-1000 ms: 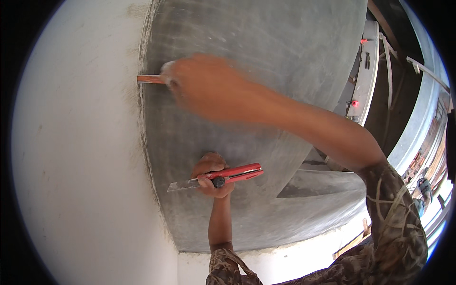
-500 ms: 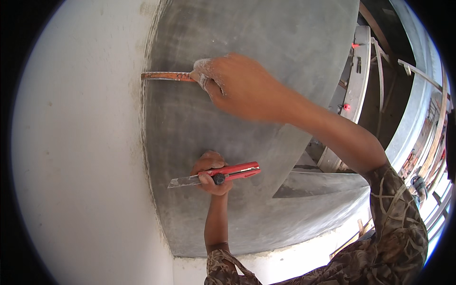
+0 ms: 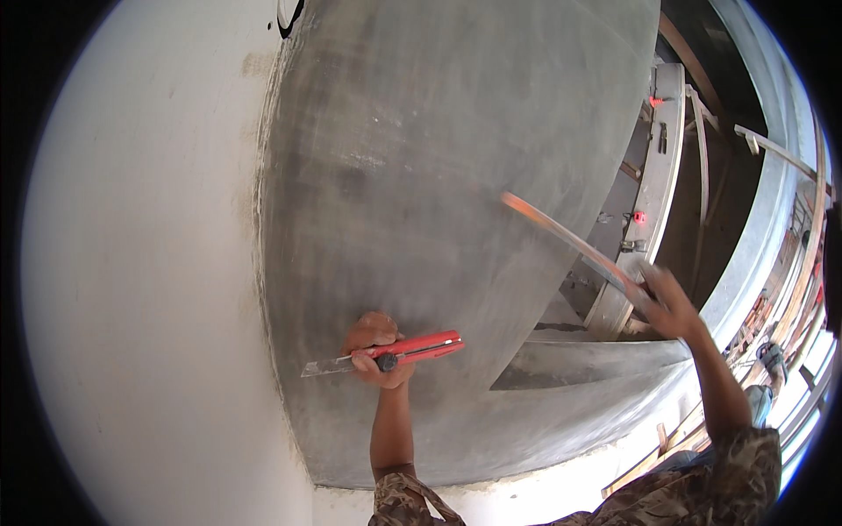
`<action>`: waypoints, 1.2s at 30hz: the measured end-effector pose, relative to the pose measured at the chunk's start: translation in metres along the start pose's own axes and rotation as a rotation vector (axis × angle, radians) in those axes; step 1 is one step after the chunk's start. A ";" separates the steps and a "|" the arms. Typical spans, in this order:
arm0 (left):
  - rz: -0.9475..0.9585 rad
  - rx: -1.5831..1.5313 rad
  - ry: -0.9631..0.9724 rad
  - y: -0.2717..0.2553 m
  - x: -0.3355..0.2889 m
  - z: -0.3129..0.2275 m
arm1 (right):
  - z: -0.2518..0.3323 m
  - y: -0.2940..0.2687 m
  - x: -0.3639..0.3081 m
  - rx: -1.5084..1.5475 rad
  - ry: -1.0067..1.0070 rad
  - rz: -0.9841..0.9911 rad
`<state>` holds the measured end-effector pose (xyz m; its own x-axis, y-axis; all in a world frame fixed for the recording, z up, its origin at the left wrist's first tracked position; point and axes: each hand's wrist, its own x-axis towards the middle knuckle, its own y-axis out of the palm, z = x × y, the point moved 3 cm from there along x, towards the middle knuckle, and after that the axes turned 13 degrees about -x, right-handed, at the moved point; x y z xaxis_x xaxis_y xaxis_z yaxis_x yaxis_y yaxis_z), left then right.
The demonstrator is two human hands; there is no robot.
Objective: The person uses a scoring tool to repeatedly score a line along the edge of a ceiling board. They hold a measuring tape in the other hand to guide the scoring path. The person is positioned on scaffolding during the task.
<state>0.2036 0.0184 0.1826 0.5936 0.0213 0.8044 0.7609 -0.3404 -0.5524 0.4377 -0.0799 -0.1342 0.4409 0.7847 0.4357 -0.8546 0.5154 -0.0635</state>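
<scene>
My left hand (image 3: pixel 372 330) is closed round a red utility knife (image 3: pixel 434 344) with a black knob. Its long blade is out and points left, toward the white wall, over the grey plastered surface (image 3: pixel 412 254). To the right, my right hand (image 3: pixel 671 305), smeared by motion, grips one end of a long thin orange-brown stick (image 3: pixel 574 243). The stick slants up and left, its far end above the grey surface and apart from the wall. Blur hides its exact kind.
A white wall (image 3: pixel 149 263) meets the grey surface along a rough seam on the left. Rightward, a pale board (image 3: pixel 660 175) carries small red items and tools beside a dark opening. A dark looped cord (image 3: pixel 288 22) hangs at the top. Timber lies at far right.
My right hand has swung away from the wall, right and down, taking the stick off the seam. My left hand and the utility knife sit slightly lower in view.
</scene>
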 end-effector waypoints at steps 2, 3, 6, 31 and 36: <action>-0.008 0.024 0.001 -0.002 0.002 0.003 | -0.027 0.014 -0.037 0.072 0.173 0.136; -0.014 0.034 0.002 -0.002 0.003 0.003 | -0.037 0.021 -0.060 0.177 0.217 0.191; 0.023 0.029 -0.017 0.003 0.006 0.004 | -0.036 0.026 -0.086 0.330 0.173 0.323; -0.061 0.104 0.053 -0.004 0.008 0.008 | 0.175 -0.033 0.176 0.418 -0.374 0.027; -0.060 0.097 0.040 -0.002 0.010 0.008 | 0.166 -0.030 0.182 0.444 -0.421 -0.117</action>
<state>0.2098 0.0270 0.1899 0.5367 0.0011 0.8438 0.8178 -0.2470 -0.5198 0.4979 -0.0098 0.0959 0.4700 0.4817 0.7396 -0.8795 0.3262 0.3465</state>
